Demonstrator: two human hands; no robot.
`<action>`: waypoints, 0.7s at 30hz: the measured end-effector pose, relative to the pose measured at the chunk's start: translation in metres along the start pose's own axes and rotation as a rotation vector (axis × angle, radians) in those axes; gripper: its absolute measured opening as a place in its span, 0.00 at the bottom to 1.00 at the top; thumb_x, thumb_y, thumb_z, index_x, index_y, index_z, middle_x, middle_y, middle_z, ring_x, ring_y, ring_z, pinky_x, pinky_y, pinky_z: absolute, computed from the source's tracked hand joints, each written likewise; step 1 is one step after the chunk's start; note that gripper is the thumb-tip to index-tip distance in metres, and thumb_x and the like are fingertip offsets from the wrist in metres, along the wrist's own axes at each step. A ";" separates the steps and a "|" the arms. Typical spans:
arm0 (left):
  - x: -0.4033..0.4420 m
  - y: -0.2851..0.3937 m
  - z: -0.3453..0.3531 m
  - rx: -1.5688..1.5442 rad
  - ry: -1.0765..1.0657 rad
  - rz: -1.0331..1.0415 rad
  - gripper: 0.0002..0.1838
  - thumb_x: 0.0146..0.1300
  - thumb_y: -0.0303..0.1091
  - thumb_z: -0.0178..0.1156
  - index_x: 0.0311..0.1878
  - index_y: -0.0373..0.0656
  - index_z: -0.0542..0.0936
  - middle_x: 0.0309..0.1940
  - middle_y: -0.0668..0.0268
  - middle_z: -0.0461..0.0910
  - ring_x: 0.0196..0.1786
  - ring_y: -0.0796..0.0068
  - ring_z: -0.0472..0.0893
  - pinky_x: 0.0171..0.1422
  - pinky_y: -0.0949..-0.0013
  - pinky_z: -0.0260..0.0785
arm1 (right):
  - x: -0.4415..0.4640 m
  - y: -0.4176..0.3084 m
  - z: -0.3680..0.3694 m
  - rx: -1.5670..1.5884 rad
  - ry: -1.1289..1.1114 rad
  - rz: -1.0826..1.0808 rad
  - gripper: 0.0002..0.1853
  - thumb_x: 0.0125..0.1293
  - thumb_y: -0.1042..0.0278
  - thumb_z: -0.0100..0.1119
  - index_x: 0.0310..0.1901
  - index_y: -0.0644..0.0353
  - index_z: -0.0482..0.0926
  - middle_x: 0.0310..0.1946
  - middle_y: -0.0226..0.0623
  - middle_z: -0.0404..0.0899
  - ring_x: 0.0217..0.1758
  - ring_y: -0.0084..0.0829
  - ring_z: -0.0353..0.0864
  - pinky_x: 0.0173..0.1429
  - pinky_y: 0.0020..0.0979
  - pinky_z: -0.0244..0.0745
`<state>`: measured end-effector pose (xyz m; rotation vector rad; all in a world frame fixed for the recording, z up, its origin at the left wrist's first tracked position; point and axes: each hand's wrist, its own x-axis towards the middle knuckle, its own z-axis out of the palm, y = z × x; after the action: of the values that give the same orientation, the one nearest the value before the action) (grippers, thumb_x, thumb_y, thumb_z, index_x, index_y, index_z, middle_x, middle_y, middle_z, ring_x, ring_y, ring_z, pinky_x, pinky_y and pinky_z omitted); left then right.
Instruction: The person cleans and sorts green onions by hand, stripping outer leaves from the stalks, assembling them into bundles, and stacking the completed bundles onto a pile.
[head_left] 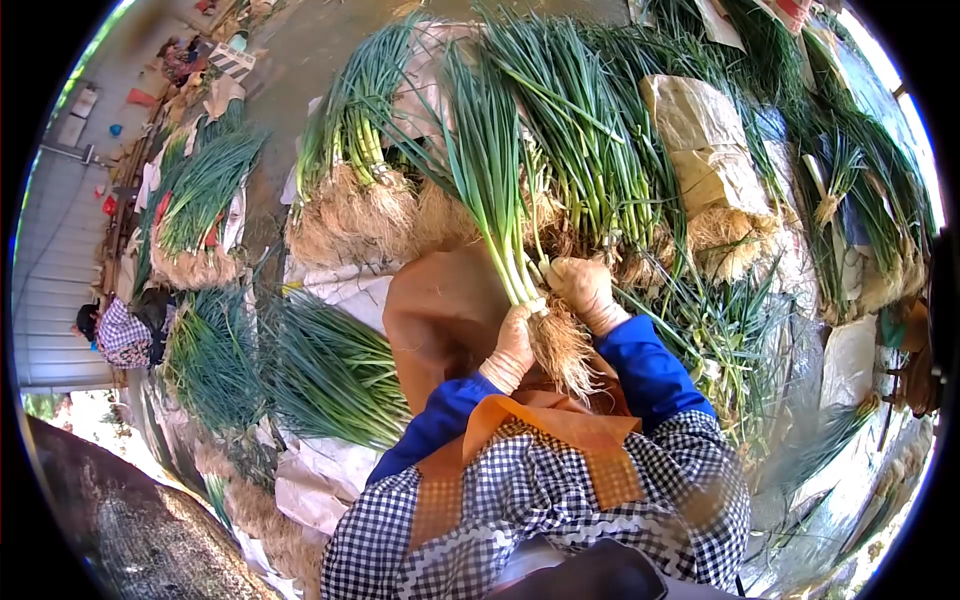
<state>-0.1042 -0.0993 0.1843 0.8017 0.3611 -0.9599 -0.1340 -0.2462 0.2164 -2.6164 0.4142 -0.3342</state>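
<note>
A bunch of green onions [490,200] stands upright over my lap, its green leaves pointing away from me and its shaggy pale roots [565,350] hanging toward me. My left hand [513,345] is wrapped round the base of the white stalks from the left. On the right side of the same bunch, my right hand [583,285] is closed at the stalk bases, just above the roots, with a thin stalk rising beside it. Both hands wear pale, wrinkled gloves. An orange-brown apron [430,300] covers my knees beneath the bunch.
Rooted onion bundles [355,210] lie in a row ahead, one wrapped in brown paper [705,140]. A loose onion pile [330,370] lies to my left, another [730,340] to my right. A person in a checkered garment [125,335] is at the far left.
</note>
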 end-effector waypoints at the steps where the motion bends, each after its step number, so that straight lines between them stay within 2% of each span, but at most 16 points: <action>1: -0.001 0.000 0.000 -0.044 0.020 -0.040 0.12 0.55 0.29 0.56 0.42 0.37 0.74 0.31 0.66 0.75 0.36 0.72 0.76 0.46 0.69 0.71 | -0.003 -0.003 0.001 -0.160 0.020 -0.076 0.18 0.60 0.54 0.54 0.16 0.53 0.72 0.14 0.31 0.74 0.17 0.35 0.74 0.24 0.34 0.69; 2: -0.001 0.001 0.001 -0.047 0.023 -0.042 0.12 0.55 0.29 0.56 0.42 0.37 0.74 0.31 0.66 0.75 0.36 0.72 0.76 0.46 0.69 0.71 | -0.011 0.003 0.005 0.022 0.180 -0.177 0.18 0.59 0.57 0.56 0.14 0.52 0.70 0.12 0.31 0.72 0.13 0.32 0.71 0.21 0.31 0.67; 3: -0.001 0.001 0.003 -0.082 0.025 -0.022 0.12 0.55 0.29 0.56 0.43 0.37 0.74 0.31 0.66 0.75 0.36 0.71 0.76 0.46 0.68 0.71 | -0.020 0.000 -0.009 0.146 0.153 -0.272 0.17 0.59 0.59 0.56 0.14 0.53 0.72 0.12 0.33 0.71 0.14 0.32 0.71 0.22 0.32 0.68; 5: -0.006 0.003 0.007 -0.117 0.028 -0.008 0.12 0.55 0.30 0.55 0.43 0.37 0.75 0.31 0.66 0.75 0.36 0.71 0.76 0.47 0.68 0.71 | -0.050 0.008 -0.038 0.260 -0.137 -0.267 0.15 0.60 0.57 0.56 0.21 0.58 0.76 0.14 0.33 0.71 0.16 0.31 0.73 0.23 0.32 0.69; 7: -0.012 0.008 0.015 -0.065 -0.071 -0.012 0.13 0.56 0.33 0.56 0.44 0.38 0.75 0.33 0.66 0.77 0.39 0.73 0.76 0.48 0.68 0.71 | -0.058 0.030 -0.080 0.401 -0.587 0.057 0.20 0.62 0.51 0.54 0.36 0.64 0.77 0.24 0.38 0.76 0.27 0.30 0.76 0.35 0.30 0.75; 8: -0.006 0.005 0.007 -0.100 -0.085 -0.042 0.13 0.56 0.29 0.54 0.45 0.37 0.74 0.33 0.64 0.76 0.39 0.70 0.76 0.49 0.68 0.71 | -0.055 0.038 -0.074 0.531 -0.545 0.277 0.26 0.60 0.46 0.54 0.42 0.67 0.74 0.39 0.44 0.73 0.43 0.32 0.72 0.50 0.32 0.67; 10: 0.003 -0.003 -0.002 -0.054 -0.101 -0.025 0.13 0.56 0.29 0.54 0.45 0.37 0.74 0.33 0.64 0.76 0.39 0.70 0.77 0.49 0.68 0.71 | -0.041 0.045 -0.058 0.733 -0.425 0.439 0.33 0.59 0.41 0.55 0.48 0.70 0.71 0.55 0.51 0.69 0.58 0.35 0.68 0.64 0.33 0.61; 11: 0.005 -0.004 -0.003 -0.011 -0.108 0.009 0.13 0.55 0.29 0.54 0.45 0.37 0.73 0.33 0.64 0.76 0.39 0.70 0.77 0.49 0.68 0.71 | -0.027 0.037 -0.049 0.805 -0.359 0.370 0.32 0.59 0.42 0.55 0.47 0.71 0.71 0.55 0.52 0.69 0.59 0.35 0.68 0.63 0.33 0.62; 13: 0.003 -0.005 0.000 0.052 -0.056 -0.031 0.12 0.56 0.29 0.54 0.44 0.38 0.74 0.30 0.67 0.75 0.35 0.74 0.76 0.45 0.71 0.71 | -0.012 0.018 -0.012 0.757 -0.232 0.387 0.27 0.61 0.46 0.55 0.45 0.68 0.73 0.50 0.47 0.74 0.50 0.33 0.74 0.57 0.33 0.67; 14: 0.004 -0.006 0.001 0.089 -0.023 0.021 0.13 0.56 0.29 0.55 0.45 0.37 0.73 0.30 0.67 0.75 0.35 0.74 0.76 0.44 0.72 0.71 | -0.005 0.020 0.013 1.145 -0.294 0.222 0.19 0.61 0.56 0.58 0.42 0.66 0.73 0.42 0.43 0.78 0.41 0.37 0.77 0.47 0.32 0.71; 15: 0.004 -0.005 0.002 0.125 0.009 0.073 0.14 0.55 0.29 0.55 0.46 0.37 0.73 0.29 0.68 0.75 0.34 0.74 0.75 0.43 0.72 0.71 | -0.001 0.014 0.018 0.408 -0.080 0.008 0.12 0.58 0.65 0.60 0.37 0.64 0.73 0.33 0.41 0.78 0.35 0.41 0.77 0.40 0.33 0.72; 17: 0.001 0.004 0.003 0.069 -0.037 0.014 0.15 0.56 0.28 0.55 0.48 0.36 0.73 0.32 0.66 0.76 0.36 0.73 0.76 0.46 0.71 0.71 | -0.012 0.011 0.012 0.359 0.235 -0.105 0.07 0.58 0.70 0.58 0.33 0.63 0.72 0.27 0.42 0.74 0.32 0.41 0.76 0.37 0.33 0.72; 18: 0.000 0.006 0.007 0.000 -0.074 -0.026 0.16 0.56 0.27 0.54 0.49 0.36 0.73 0.35 0.64 0.77 0.38 0.72 0.77 0.47 0.70 0.72 | -0.021 0.017 0.020 0.239 0.283 -0.038 0.06 0.60 0.69 0.56 0.31 0.61 0.72 0.25 0.41 0.73 0.29 0.39 0.75 0.34 0.34 0.72; 19: -0.002 0.006 0.010 -0.068 -0.108 -0.070 0.16 0.57 0.27 0.54 0.50 0.36 0.73 0.38 0.62 0.77 0.40 0.71 0.77 0.49 0.68 0.72 | -0.033 0.030 0.034 0.144 0.308 -0.018 0.05 0.61 0.68 0.55 0.32 0.60 0.72 0.25 0.36 0.73 0.27 0.34 0.74 0.30 0.29 0.72; 20: 0.007 -0.002 -0.004 -0.127 -0.167 -0.131 0.17 0.58 0.27 0.53 0.52 0.38 0.72 0.44 0.60 0.77 0.45 0.67 0.77 0.54 0.64 0.70 | -0.047 0.045 0.052 0.808 0.247 0.372 0.06 0.62 0.67 0.53 0.32 0.59 0.71 0.25 0.33 0.72 0.26 0.30 0.73 0.29 0.27 0.71; 21: 0.005 -0.004 -0.006 -0.125 -0.162 -0.143 0.17 0.58 0.27 0.53 0.52 0.38 0.72 0.44 0.60 0.77 0.45 0.67 0.77 0.54 0.64 0.70 | -0.058 0.046 0.037 1.108 0.168 0.590 0.07 0.64 0.65 0.51 0.34 0.59 0.71 0.25 0.30 0.71 0.25 0.26 0.71 0.27 0.23 0.71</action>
<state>-0.1041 -0.0990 0.1754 0.5854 0.3374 -1.1169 -0.1870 -0.2507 0.1533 -1.3253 0.7558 -0.4152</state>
